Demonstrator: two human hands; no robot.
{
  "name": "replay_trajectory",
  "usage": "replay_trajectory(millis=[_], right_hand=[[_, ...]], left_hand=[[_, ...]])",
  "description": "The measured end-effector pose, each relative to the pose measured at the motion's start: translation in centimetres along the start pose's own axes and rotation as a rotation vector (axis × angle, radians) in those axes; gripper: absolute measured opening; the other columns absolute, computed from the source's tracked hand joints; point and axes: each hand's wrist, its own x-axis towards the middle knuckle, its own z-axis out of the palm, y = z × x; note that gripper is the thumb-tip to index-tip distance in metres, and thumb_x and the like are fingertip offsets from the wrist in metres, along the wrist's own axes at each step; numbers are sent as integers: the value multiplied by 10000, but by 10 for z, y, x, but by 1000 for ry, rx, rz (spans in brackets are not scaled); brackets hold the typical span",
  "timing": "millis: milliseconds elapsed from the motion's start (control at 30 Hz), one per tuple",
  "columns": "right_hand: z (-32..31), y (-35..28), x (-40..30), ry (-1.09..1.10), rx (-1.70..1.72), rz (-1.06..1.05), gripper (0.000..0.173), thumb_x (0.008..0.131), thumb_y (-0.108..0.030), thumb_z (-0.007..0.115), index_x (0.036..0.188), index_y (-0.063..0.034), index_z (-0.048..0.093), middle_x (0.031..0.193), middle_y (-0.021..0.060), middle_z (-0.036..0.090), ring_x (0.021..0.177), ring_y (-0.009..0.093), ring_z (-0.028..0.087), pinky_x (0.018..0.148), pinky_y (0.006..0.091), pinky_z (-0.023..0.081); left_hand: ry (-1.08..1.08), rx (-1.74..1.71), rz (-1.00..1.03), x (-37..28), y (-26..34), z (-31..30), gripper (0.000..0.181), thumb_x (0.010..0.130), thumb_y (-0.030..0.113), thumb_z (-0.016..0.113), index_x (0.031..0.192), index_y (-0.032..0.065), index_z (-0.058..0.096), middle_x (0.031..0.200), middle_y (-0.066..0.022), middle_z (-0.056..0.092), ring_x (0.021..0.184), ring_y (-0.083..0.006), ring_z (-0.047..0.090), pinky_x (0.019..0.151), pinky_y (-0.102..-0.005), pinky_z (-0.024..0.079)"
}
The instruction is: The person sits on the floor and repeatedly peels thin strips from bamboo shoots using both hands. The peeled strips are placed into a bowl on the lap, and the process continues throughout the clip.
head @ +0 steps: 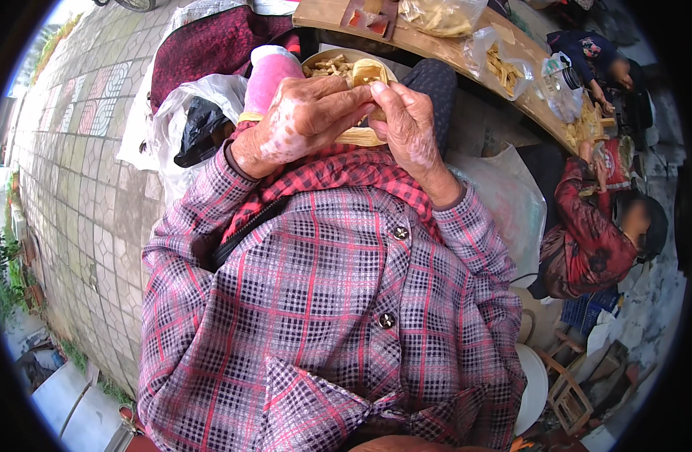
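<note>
My left hand (309, 118) and my right hand (405, 127) meet above my lap, fingertips almost touching. Between them is a folded, pale yellow sheet-like piece (370, 72), pinched by the right thumb and fingers; the left fingers reach to its near edge. Just beyond the hands stands a round bowl (318, 56) with short yellowish-brown pieces (336, 66). Another flat yellow piece (360, 137) lies below the hands, by the red and black checked cloth (346, 169). The hands hide part of the bowl.
A wooden table (323, 14) curves along the far side, bearing plastic bags (442, 17) of yellow pieces and a jar (571, 78). White and black bags (202, 127) lie at left. Two people (592, 237) sit at right, their hands at the table. A wooden chair (566, 390) stands lower right.
</note>
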Motion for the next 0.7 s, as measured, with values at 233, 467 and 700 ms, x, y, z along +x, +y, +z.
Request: replay_trajectory(millis=[233,467,700], right_hand=[[-9,4,2,27,-474,-196,136,857,-19,588,988,-14,555,780,102,501,691,163,559,558,291,474],[4,3,2,154,-176,-274,255,941,-188,459,843,25,558,645,17,488,486,55,392,454,210,320],[-2,6,2,25,-79,-179,187,931,-136,516,834,22,533,603,42,492,532,89,472,492,249,405]], left_hand=[[186,-313,-134,4,-1,-2,298,716,24,748,1001,1,661,690,-41,614,553,-100,557,512,-251,447],[321,-1161,-923,-2,-6,4,210,822,58,675,1014,-5,620,832,-32,640,655,-58,562,592,-171,463],[364,-1245,-975,-1,-8,15,305,831,52,660,1112,-17,564,862,-44,642,751,-85,613,686,-198,501]])
